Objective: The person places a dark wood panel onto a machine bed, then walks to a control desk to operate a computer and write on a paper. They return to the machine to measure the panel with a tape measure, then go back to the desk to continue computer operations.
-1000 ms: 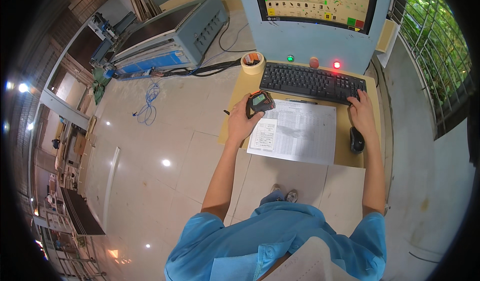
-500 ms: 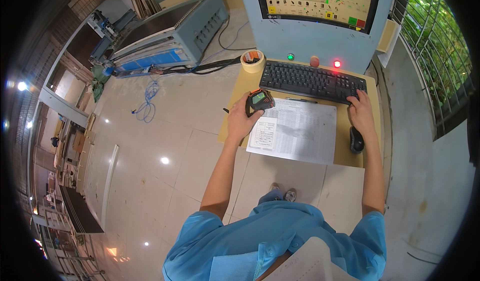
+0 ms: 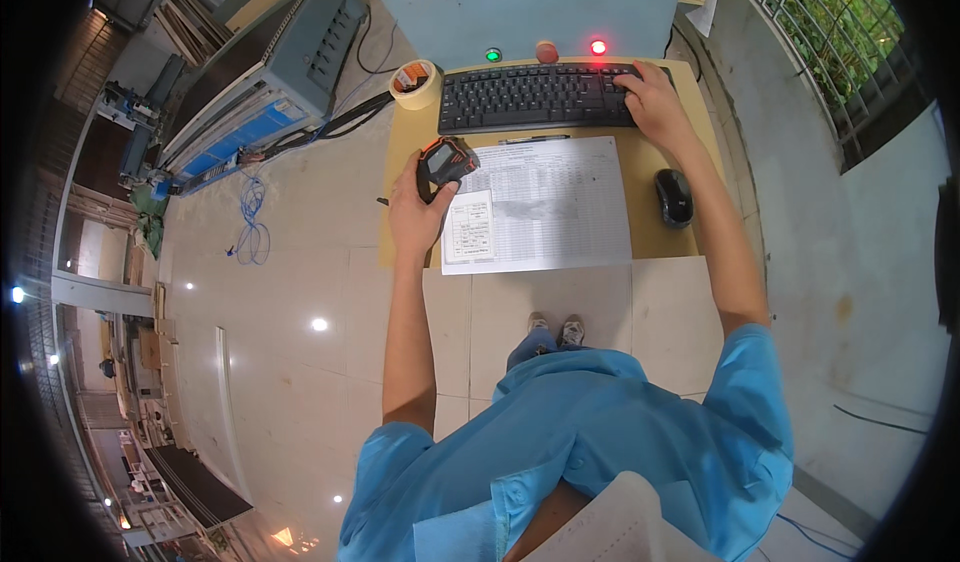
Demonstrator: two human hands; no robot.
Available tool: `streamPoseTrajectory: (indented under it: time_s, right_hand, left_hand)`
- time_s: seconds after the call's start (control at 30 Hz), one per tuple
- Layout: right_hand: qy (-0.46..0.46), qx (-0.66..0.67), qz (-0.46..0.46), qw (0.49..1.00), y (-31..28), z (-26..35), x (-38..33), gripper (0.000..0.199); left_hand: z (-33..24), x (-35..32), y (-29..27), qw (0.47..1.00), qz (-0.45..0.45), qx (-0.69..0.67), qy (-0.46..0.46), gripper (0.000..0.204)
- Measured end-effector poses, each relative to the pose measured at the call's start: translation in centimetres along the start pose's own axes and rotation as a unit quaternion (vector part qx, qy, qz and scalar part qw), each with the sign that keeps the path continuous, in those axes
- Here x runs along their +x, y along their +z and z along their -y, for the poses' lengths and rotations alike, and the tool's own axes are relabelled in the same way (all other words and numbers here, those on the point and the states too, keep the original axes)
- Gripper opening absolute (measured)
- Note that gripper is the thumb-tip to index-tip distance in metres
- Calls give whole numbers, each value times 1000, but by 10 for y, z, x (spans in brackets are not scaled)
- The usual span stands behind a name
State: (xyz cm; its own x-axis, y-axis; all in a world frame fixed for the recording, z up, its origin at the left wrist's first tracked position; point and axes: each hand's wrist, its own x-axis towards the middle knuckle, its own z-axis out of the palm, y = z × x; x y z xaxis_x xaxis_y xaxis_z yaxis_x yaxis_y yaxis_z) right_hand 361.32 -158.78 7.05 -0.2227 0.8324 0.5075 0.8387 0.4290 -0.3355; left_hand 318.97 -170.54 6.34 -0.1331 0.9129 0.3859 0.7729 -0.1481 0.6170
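Observation:
My left hand (image 3: 413, 216) is closed around a black and orange digital tape measure (image 3: 448, 162), its small display facing up. It rests at the left edge of a printed sheet (image 3: 570, 207), beside a smaller white form (image 3: 470, 228) lying on that sheet. Over the right end of a black keyboard (image 3: 535, 99), my right hand (image 3: 655, 108) has its fingers on or just above the number keys and holds nothing. Below that hand lies a black mouse (image 3: 674, 199). A dark pen (image 3: 535, 140) lies between the keyboard and the sheet.
A tape roll (image 3: 415, 84) sits at the keyboard's left end on the tan shelf (image 3: 650, 237). Behind it stands a blue cabinet (image 3: 580, 17) with a screen and lit buttons. A large blue machine (image 3: 270, 72), cables (image 3: 250, 227) and a barred window (image 3: 830, 42) surround the area.
The view has tipped downward, so the screen is mostly out of frame. My right hand has moved up over the keyboard's upper right keys. The tape measure's display no longer looks green.

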Motion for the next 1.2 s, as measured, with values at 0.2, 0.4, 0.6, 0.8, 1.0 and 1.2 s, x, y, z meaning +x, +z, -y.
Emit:
streamPoseTrajectory:
  time_s: [0.2,0.4,0.6,0.8,1.0,1.2]
  right_hand:
    - [-51,-30,6,998,17,0,25,31]
    - [-72,-9,16,997,20,5,36,28]
    - [-42,-32,47,998,13,23,35,30]
    - [-26,-38,87,995,6,26,36,31]
    - [-15,-40,99,994,6,25,36,31]
    - [-27,-20,64,997,-5,30,33,34]
  left_hand:
    - [-2,0,-1,1000,5,-5,-10,77]
    - [0,0,-2,1000,8,-22,5,77]
    - [-6,0,-8,1000,18,1,-16,80]
    - [-7,0,-9,999,25,-6,-28,80]
    - [-4,-1,-7,1000,16,-4,-8,80]
    - [-3,-1,-5,1000,9,-17,-10,78]
